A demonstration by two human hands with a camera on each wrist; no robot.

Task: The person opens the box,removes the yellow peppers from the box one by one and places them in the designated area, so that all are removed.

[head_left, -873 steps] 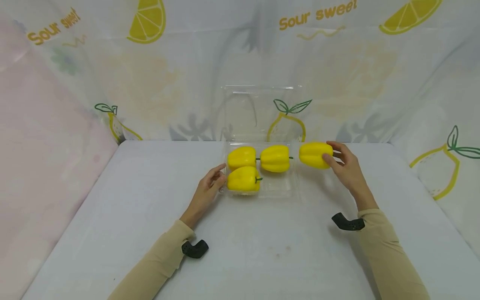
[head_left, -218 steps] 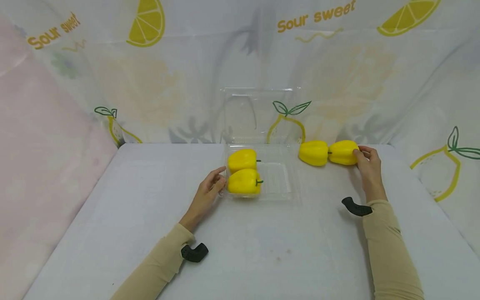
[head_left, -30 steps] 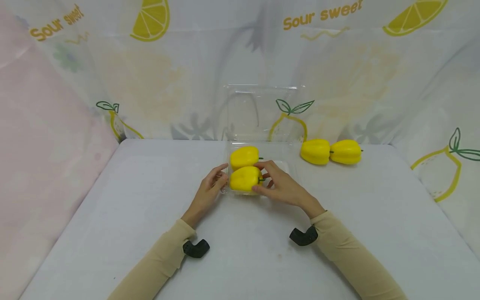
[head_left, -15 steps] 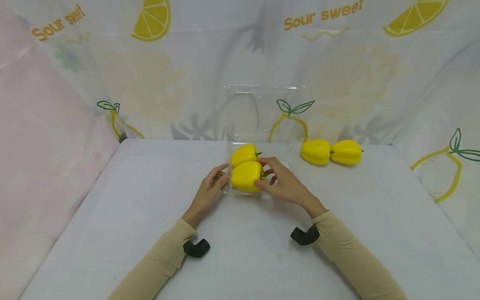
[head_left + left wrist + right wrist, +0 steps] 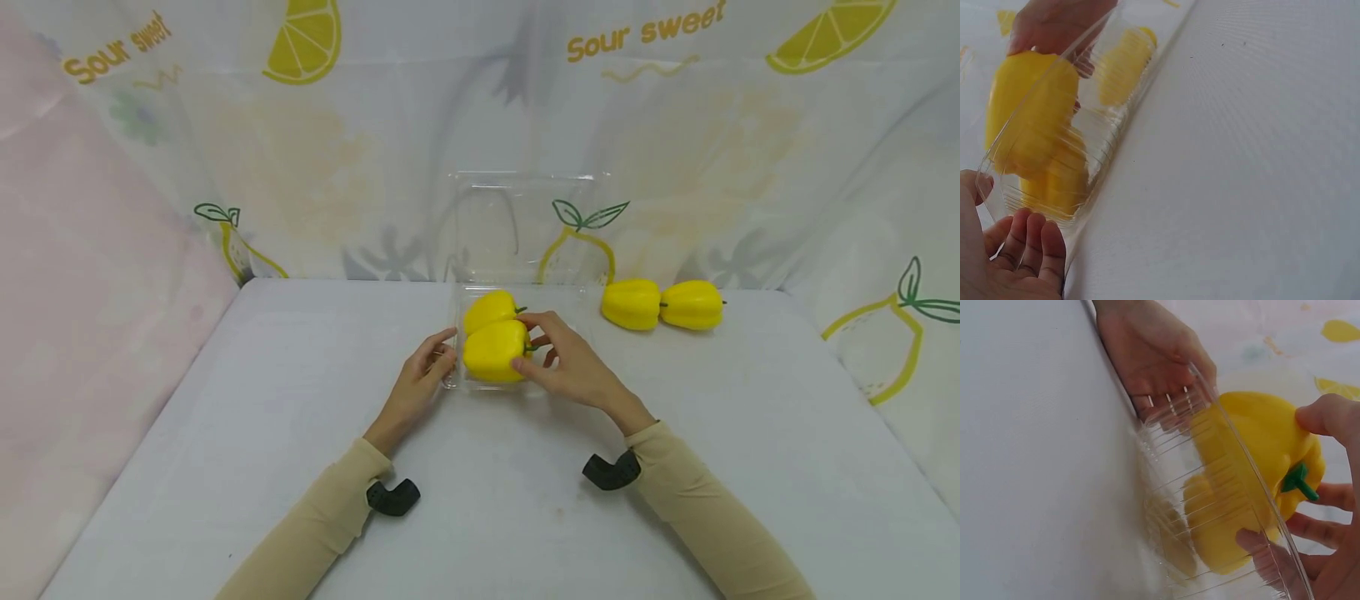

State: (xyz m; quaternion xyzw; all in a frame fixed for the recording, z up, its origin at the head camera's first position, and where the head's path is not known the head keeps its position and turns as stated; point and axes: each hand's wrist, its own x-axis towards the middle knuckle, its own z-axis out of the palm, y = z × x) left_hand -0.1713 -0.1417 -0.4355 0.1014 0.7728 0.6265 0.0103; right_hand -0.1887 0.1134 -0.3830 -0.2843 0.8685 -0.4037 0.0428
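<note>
One pepper (image 5: 493, 353) has been raised slightly, pinched by right hand (image 5: 573, 367). Below this hand, clear box (image 5: 1171, 453) is gripped by left hand (image 5: 422, 375).

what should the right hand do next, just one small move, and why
Probably lift the nearer pepper over the rim of the clear container: the right hand grips it, the left hand holds the container's side, and two other peppers lie outside.

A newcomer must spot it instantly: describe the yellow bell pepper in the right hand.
On the white table, find the clear plastic box with the raised lid. At its left side, the blocky yellow bell pepper is in front of another yellow pepper; it alone is gripped by the right hand.
</note>
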